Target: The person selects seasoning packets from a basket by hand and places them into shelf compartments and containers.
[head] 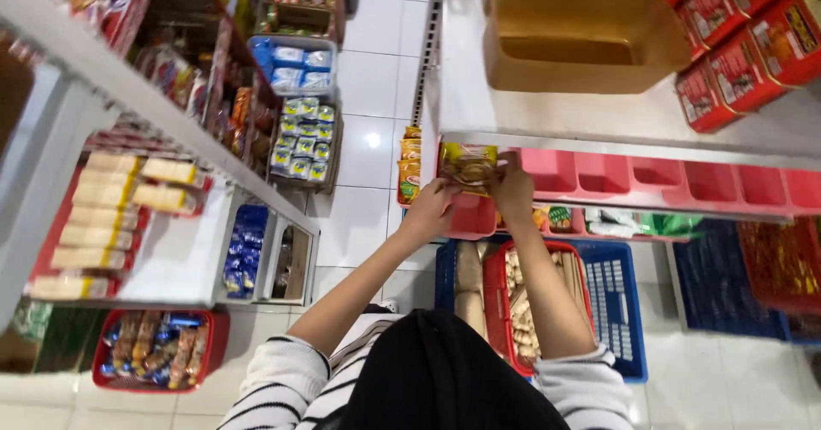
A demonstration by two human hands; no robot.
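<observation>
Below the white shelf top (547, 109) carrying a tan cardboard box (581, 41) and red cartons (744, 50), a row of pink bins (676, 182) runs rightward, where the left hand (430, 208) and right hand (513, 189) together grasp a yellow-green snack packet (468, 165) above the leftmost bin.

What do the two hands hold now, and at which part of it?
Both hands, left hand and right hand, hold a yellow snack packet by its lower corners.
</observation>
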